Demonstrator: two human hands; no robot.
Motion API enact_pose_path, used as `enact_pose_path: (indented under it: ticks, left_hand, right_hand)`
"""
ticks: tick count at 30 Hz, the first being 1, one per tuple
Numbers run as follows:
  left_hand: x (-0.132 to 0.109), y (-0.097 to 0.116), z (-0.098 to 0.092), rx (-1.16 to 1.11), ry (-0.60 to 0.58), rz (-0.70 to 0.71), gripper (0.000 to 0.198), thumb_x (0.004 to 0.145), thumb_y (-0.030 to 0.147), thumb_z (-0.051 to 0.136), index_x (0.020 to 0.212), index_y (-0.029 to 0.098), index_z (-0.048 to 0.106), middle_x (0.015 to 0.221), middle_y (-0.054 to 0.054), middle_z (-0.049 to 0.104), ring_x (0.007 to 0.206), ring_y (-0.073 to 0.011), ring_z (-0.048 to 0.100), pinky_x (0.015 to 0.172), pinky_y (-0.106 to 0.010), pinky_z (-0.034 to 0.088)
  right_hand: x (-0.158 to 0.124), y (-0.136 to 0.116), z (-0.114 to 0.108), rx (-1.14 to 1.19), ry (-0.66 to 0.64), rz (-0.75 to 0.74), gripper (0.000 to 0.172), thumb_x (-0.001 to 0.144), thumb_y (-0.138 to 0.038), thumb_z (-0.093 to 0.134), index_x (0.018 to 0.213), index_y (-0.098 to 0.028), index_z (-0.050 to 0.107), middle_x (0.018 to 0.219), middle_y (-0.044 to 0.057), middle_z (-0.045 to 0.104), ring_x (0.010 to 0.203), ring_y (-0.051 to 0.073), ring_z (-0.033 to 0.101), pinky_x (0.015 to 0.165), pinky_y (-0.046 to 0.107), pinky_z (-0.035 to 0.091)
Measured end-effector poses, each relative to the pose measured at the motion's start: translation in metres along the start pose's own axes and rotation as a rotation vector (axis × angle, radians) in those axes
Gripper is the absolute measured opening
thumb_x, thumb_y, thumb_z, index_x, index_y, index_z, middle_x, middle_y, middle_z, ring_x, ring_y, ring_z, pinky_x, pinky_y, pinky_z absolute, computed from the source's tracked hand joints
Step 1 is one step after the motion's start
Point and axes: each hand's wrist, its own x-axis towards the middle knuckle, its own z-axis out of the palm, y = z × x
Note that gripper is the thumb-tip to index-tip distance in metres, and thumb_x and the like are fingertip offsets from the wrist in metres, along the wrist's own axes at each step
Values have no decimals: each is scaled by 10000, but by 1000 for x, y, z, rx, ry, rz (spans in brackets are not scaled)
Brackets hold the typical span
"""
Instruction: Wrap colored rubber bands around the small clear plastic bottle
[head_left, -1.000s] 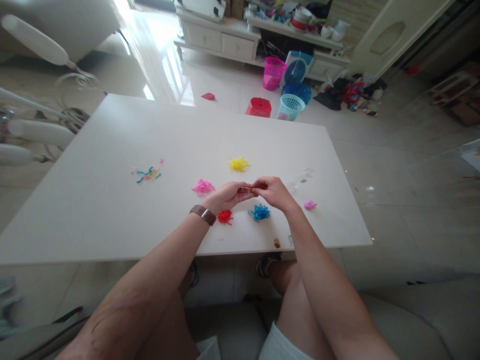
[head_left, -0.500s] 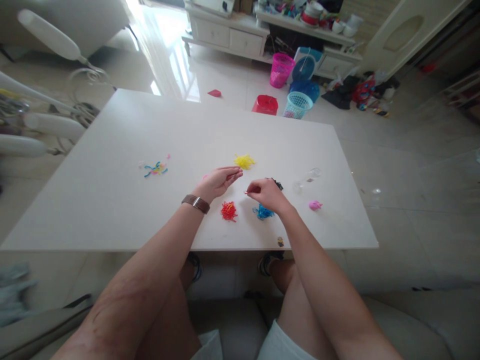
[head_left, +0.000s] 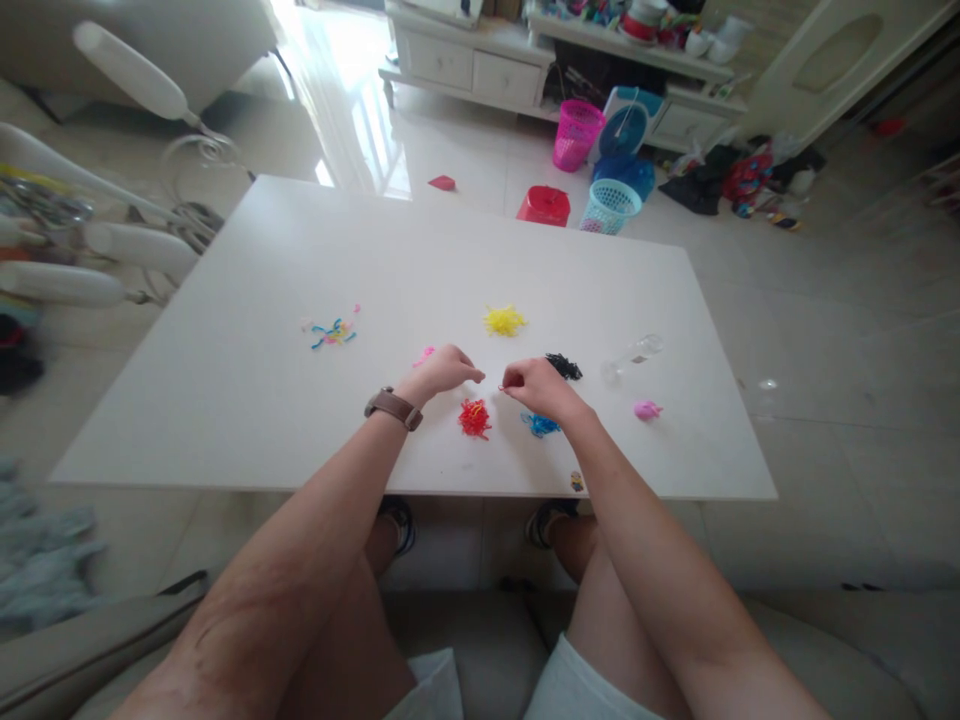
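Near the middle of the white table [head_left: 420,250], my left hand [head_left: 444,372] is bent with its fingertips drawn together; whatever they may hold is too small to make out. Across a narrow gap, my right hand [head_left: 536,385] pinches a tiny reddish rubber band [head_left: 502,388] between thumb and finger. Below the left fingers lies a pile of red rubber bands [head_left: 474,419]. Blue bands [head_left: 540,425] sit partly under my right wrist, with black bands [head_left: 564,367] just beyond it. A yellow pile [head_left: 505,321] lies farther back, and pink bits [head_left: 425,355] show behind my left hand.
Mixed coloured pieces [head_left: 332,333] are scattered at left. A clear plastic container [head_left: 634,358] lies at right, near a small pink object [head_left: 647,411]. A minion sticker [head_left: 576,482] is at the front edge. Baskets and a red stool [head_left: 544,205] stand beyond the table.
My left hand has turned from a flat, stretched palm to bent fingers with the tips lowered. My right hand keeps its pinch close by. The whole view has shifted slightly.
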Motion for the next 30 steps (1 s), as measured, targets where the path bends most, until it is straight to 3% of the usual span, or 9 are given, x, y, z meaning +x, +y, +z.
enact_pose_path:
  ticks: [4,7,12,16,20,26,30]
  left_hand:
    - [1,-5,12,243,-85,40,66,679,216,818,715,163,803,635,-29,693,626,-147,583,572,-250,390]
    - [1,-9,20,391,-134,74,159,659,193,814,814,160,834,661,-53,718,643,-164,613,577,-243,406]
    - [0,-13,27,485,-104,73,235,681,130,731,888,158,840,765,-86,757,703,-181,650,583,-245,420]
    - [-1,-11,21,420,-150,75,212,687,131,712,854,160,840,729,-59,744,688,-161,637,584,-234,423]
    - [0,-10,2,273,-183,66,111,656,163,740,732,178,819,675,-20,720,665,-146,603,582,-226,420]
    - [-5,-6,-23,-102,33,5,96,657,233,786,706,153,804,607,-34,654,608,-137,518,540,-248,375]
    - [-5,-3,-23,-269,50,-33,167,653,276,833,759,150,809,552,-7,555,521,-102,415,502,-262,301]
  right_hand:
    - [1,3,-2,-16,8,0,150,798,-59,699,771,-185,775,743,33,758,723,153,682,687,237,470]
    - [1,1,-2,-35,3,0,143,804,-66,700,785,-184,779,755,34,764,724,150,682,691,235,468]
    - [0,-2,-3,-46,-11,2,137,812,-69,702,800,-180,780,765,36,766,736,147,683,698,228,468]
    - [0,0,-3,-34,-22,-11,144,808,-63,696,806,-178,783,766,34,762,744,143,681,697,222,463]
    - [1,0,2,-32,-45,-46,167,787,-44,688,786,-179,786,784,29,758,733,135,661,684,223,445]
    - [2,-11,22,39,-98,-120,133,788,-68,715,804,-184,777,780,18,742,728,134,645,707,234,454]
    - [4,-14,23,88,-89,-41,48,834,-159,735,852,-192,766,771,23,747,717,144,661,706,247,470]
